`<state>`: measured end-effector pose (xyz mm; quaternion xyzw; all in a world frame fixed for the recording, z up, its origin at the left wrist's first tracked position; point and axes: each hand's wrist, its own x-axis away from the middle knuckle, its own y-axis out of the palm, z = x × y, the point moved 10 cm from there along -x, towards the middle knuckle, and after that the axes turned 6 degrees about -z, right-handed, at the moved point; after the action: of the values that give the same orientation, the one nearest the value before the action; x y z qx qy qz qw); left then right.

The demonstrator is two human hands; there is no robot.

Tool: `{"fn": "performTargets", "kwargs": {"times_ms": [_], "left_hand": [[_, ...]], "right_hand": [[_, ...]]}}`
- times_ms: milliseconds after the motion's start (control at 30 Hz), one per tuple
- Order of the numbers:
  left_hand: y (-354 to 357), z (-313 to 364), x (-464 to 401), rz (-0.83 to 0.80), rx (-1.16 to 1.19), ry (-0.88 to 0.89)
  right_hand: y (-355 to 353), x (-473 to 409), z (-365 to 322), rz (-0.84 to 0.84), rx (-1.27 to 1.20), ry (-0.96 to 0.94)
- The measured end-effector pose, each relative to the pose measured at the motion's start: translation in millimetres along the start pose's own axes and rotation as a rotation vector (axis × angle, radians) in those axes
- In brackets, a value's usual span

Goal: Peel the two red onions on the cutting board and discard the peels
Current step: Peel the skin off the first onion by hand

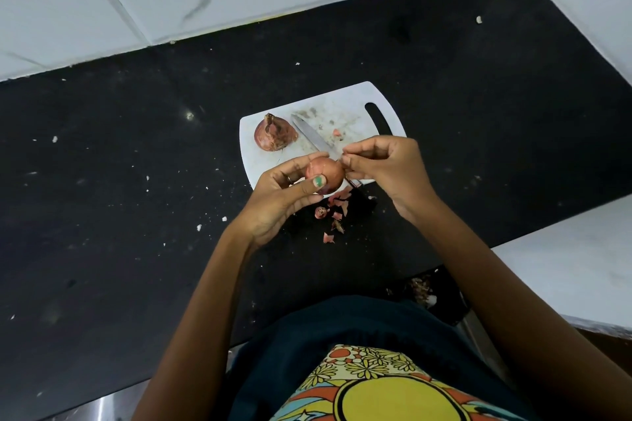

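Observation:
My left hand [284, 195] grips a red onion [326, 173] above the near edge of the white cutting board [345, 102], thumb across its front. My right hand [383, 164] pinches a bit of skin at the onion's right end with fingertips curled. A second red onion [273, 133], still in its dry skin, sits on the board's left part. Several pink peel scraps [337, 212] lie on the black counter just in front of the board, and one small piece [337, 133] lies on the board.
A knife [313, 137] lies on the board, blade pointing away, its handle under my hands. The black counter [136, 181] carries scattered crumbs. White tiled walls rise at the back and right. A bin with scraps [424, 290] sits below the counter edge.

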<state>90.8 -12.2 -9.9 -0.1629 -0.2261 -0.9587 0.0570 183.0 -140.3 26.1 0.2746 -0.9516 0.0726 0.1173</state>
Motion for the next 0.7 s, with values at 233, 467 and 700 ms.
{"fn": "performTargets", "kwargs": {"times_ms": [233, 467, 700], "left_hand": [[-3.5, -6.5, 2.7, 0.051, 0.221, -0.032], [-3.0, -13.6, 3.5, 0.076, 0.282, -0.027], [-0.5, -17.3, 3.6, 0.084, 0.309, -0.025]], "right_hand": [[8.2, 2.9, 19.6, -0.064, 0.616, -0.079], [13.5, 13.2, 0.6, -0.094, 0.231, -0.05], [22.6, 14.3, -9.6, -0.146, 0.176, -0.093]]}}
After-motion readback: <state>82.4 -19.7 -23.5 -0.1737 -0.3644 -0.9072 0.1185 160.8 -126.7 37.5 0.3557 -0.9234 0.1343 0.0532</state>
